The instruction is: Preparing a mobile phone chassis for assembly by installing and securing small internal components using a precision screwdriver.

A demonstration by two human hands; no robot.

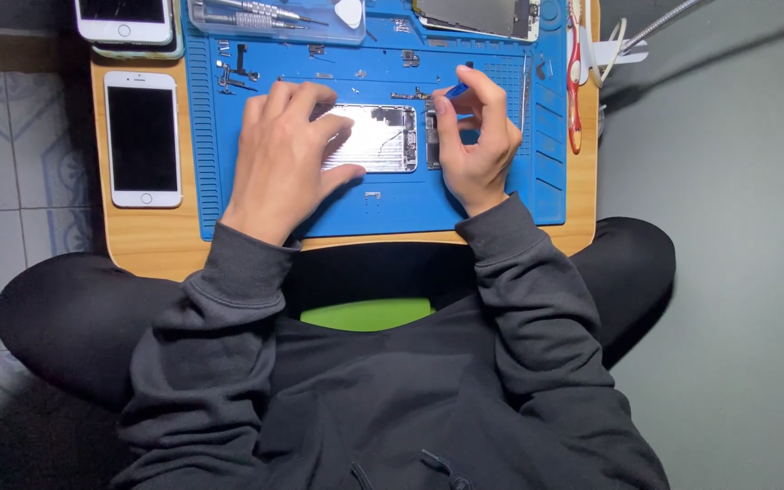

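An opened phone housing (378, 138) with a shiny metal inside lies on the blue repair mat (519, 191). My left hand (283, 154) presses flat on its left part, fingers spread over it. My right hand (474, 136) is at the housing's right end, fingers closed on a small blue-tipped tool (456, 90) that points down toward the phone's edge. Small screws and parts (233, 73) lie scattered on the mat above my hands.
A white phone (142, 138) lies face up on the wooden table (147, 240) left of the mat. Another white phone (124, 20) and a clear tool case (274, 18) sit at the back. A detached screen (478, 16) and red-handled tool (573, 82) lie back right.
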